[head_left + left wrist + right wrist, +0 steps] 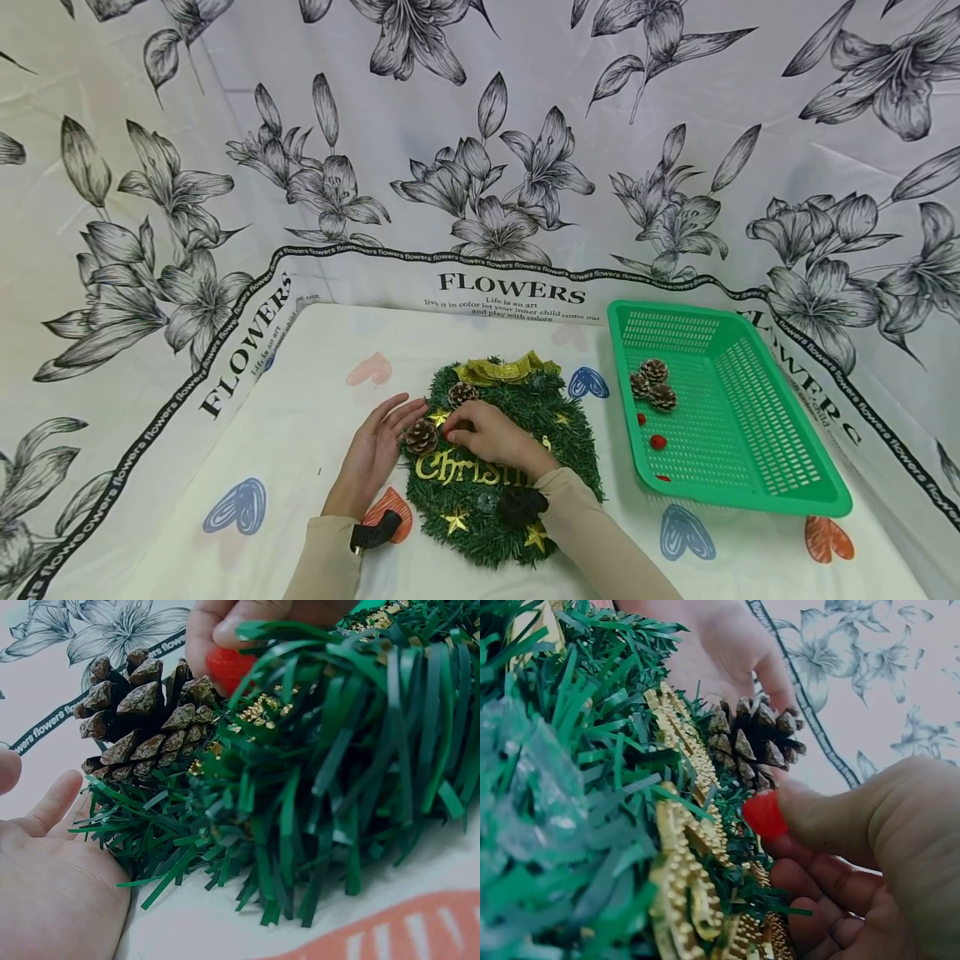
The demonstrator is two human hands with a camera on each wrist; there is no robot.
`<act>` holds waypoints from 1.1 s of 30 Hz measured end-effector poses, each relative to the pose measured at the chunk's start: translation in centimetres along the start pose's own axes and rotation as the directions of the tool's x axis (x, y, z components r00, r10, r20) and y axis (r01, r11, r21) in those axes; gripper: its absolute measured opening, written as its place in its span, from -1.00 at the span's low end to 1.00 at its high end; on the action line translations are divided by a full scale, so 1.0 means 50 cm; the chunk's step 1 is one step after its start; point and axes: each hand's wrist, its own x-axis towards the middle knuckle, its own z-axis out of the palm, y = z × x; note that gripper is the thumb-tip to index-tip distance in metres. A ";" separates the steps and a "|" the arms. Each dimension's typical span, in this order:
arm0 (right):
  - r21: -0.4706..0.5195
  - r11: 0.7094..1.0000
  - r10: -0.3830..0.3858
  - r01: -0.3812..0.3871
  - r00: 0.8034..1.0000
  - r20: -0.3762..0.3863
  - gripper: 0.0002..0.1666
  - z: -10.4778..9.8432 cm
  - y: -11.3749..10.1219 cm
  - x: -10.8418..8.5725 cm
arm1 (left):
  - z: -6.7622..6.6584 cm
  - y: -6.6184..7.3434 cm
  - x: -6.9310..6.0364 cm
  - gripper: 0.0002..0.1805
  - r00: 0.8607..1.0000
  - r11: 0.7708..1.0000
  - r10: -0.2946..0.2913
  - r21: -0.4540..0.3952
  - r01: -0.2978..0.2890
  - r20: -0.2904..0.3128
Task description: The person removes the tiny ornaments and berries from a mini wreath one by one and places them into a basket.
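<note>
A green tinsel wreath [577, 442] lies on the table, with gold "Christm…" lettering [442, 468], gold stars [455, 522] and a gold ribbon bow [506, 369] at its top. My right hand [491, 433] is over its upper left part and pinches a small red ball [765, 814] between thumb and fingers, down at the tinsel. Right beside that ball sits a pine cone [142, 720] on the wreath's left edge. With fingers extended, my left hand [375, 450] rests along that edge, around the outer side of the cone. Another pine cone [462, 394] sits higher up.
To the right stands a green plastic basket [750, 502]. Inside, at its left side, are several pine cones [654, 371] and small red balls [657, 442]. A white cloth with printed hearts [236, 507] covers the table, and a flower-printed curtain [480, 208] hangs behind.
</note>
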 end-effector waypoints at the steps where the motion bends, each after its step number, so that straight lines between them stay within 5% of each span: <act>1: 0.021 1.000 0.003 -0.003 1.000 0.000 -0.79 0.000 0.001 -0.001 | 0.000 -0.001 0.000 -0.31 1.000 1.000 0.001 0.001 -0.001 -0.002; 10: 0.110 0.993 0.038 -0.034 0.999 -0.037 -0.73 0.001 -0.004 -0.013 | -0.005 0.000 -0.006 -0.32 1.000 1.000 -0.003 0.013 0.003 -0.001; 33: 0.108 0.994 0.022 -0.009 0.993 -0.117 -0.66 -0.031 -0.027 -0.040 | -0.008 0.003 -0.010 -0.33 1.000 1.000 -0.008 0.018 0.008 -0.001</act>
